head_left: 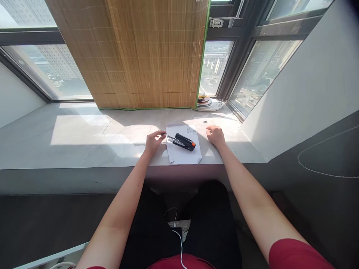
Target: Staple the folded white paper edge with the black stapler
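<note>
A black stapler with an orange end (184, 142) lies open on a white sheet of paper (183, 154) on the pale window ledge (84, 142). My left hand (153, 141) rests at the sheet's left edge, its fingers pinched on a small thin metal piece, too small to name, near the stapler's open front. My right hand (216, 135) lies on the ledge just right of the sheet, fingers curled; whether it holds anything is hidden.
A bamboo blind (134, 52) hangs over the middle window. A stack of plates (206, 102) stands at the back of the ledge. A small dark bit (205, 121) lies near them. A white cable (179, 239) runs over my lap.
</note>
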Demonstrator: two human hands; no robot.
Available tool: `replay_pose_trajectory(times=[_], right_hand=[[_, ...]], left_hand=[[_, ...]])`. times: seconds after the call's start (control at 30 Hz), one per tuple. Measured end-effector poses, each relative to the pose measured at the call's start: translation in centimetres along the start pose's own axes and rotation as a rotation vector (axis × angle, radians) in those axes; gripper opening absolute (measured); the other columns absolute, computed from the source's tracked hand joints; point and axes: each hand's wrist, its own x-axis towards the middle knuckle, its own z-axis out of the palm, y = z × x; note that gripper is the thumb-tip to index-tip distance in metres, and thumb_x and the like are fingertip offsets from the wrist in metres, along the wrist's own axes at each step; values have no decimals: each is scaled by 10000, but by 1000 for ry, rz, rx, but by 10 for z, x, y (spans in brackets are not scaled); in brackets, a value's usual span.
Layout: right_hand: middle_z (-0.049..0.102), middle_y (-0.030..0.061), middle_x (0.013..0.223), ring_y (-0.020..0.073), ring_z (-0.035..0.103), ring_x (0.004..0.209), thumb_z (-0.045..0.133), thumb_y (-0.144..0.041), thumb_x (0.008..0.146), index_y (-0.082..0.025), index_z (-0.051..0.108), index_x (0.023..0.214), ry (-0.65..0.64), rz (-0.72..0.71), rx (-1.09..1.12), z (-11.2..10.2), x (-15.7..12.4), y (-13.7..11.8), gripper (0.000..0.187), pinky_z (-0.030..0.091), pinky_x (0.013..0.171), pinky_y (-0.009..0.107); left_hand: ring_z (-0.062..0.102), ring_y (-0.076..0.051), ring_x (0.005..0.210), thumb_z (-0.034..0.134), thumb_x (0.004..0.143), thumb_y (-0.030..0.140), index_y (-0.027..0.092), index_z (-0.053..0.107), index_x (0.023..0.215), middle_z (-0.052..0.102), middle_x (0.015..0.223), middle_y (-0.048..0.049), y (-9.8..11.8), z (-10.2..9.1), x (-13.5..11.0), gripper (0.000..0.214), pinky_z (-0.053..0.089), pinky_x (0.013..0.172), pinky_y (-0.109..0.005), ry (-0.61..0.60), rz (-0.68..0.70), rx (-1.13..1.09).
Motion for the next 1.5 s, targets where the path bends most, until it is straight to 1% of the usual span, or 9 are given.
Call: replay_pose_trajectory(times=[0.1,0.17,0.27,0.33,0.4,0.57,1.0,1.17,1.5], right_hand=[[798,115,1077,285,700,1049,536,-396,989,-218,800,1022,20,-50,284,-3,-17,-32,320,579,959,465],[792,96,1109,269,717,1049,517,-529,1038,-241,792,1127,-95,-121,462,-2,-34,-59,409,593,918,437],[767,105,1245,291,714,1131,698,-599,958,-263,739,1330,-292,-310,519,4,-55,-89,503,598,952,443],[752,116,1318,314,707,1193,796,-523,897,-259,702,1396,-307,-378,491,9,-62,-98,572,586,1026,475],[752,118,1342,318,713,1220,776,-418,910,-252,693,1406,-289,-390,486,13,-64,-98,530,575,1071,495],[782,97,1287,307,731,1201,713,-282,932,-262,718,1370,-285,-408,501,15,-63,-91,439,586,1070,511],[781,88,1317,303,736,1220,736,-245,906,-262,726,1364,-291,-358,523,13,-64,-89,459,590,1082,492],[795,75,1239,284,750,1110,737,-255,894,-268,718,1360,-306,-316,526,11,-63,-89,467,606,1014,469],[799,76,1144,277,754,1085,730,-351,892,-232,755,1239,-225,-147,705,2,-62,-88,368,599,1026,474]], left_hand=[[787,-256,982,803,900,240,262,866,1028,855,1055,-56,3,13,2,144,612,906,-439,-29,19,45],[791,-266,1005,814,895,209,266,870,1010,856,1058,-54,3,19,5,140,610,939,-453,-33,34,52],[789,-266,1008,800,907,186,279,872,1008,856,1055,-50,1,24,7,155,601,961,-455,-82,101,77],[778,-266,1001,794,912,187,298,874,993,856,1044,-44,0,27,7,159,591,959,-456,-177,167,120],[764,-274,1002,798,911,201,314,875,969,855,1025,-41,-2,27,7,148,581,952,-465,-251,216,155],[729,-291,1005,835,895,273,307,877,960,843,983,-70,-5,27,6,85,586,944,-494,-224,240,96],[725,-260,984,885,834,388,297,875,980,763,1001,-83,-6,17,-1,172,611,866,-416,-323,107,-76],[707,-268,1003,873,836,398,300,879,977,777,999,-80,-1,16,-1,171,582,839,-404,-330,75,-27],[719,-300,1042,831,875,441,313,873,925,837,985,-68,11,14,-2,143,580,855,-453,-313,94,-41]])
